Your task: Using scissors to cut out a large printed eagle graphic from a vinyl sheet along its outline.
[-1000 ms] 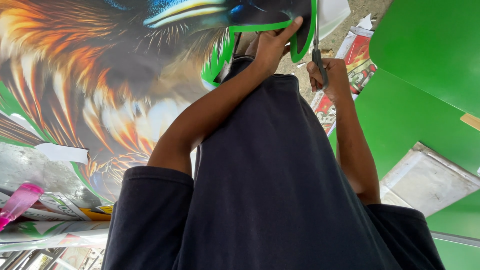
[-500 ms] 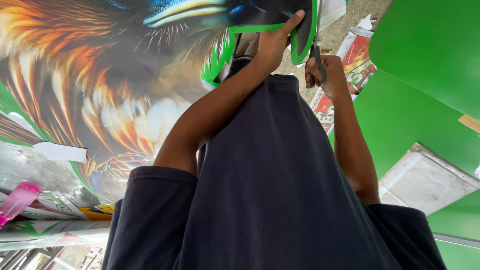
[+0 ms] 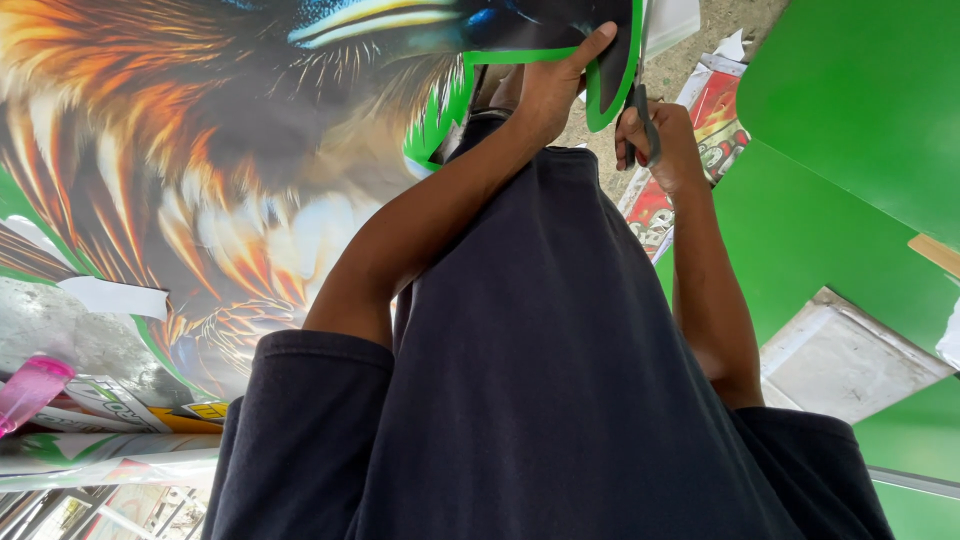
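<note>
A large printed sheet [image 3: 230, 170] with an orange and dark bird picture and a bright green border fills the upper left. My left hand [image 3: 555, 85] pinches its green-edged corner near the top centre. My right hand [image 3: 660, 140] grips a pair of scissors [image 3: 640, 95], whose blades point up along the green border beside the held corner. My dark shirt covers the middle of the view and hides my lap.
Large green sheets [image 3: 850, 150] lie to the right, with a grey-white board [image 3: 850, 360] on them. A red printed offcut [image 3: 690, 140] lies behind my right hand. Printed scraps [image 3: 110, 420] and a pink object [image 3: 30, 390] lie at lower left.
My right hand and the scissors have shifted slightly upward along the green border. My left hand keeps its hold on the sheet's corner.
</note>
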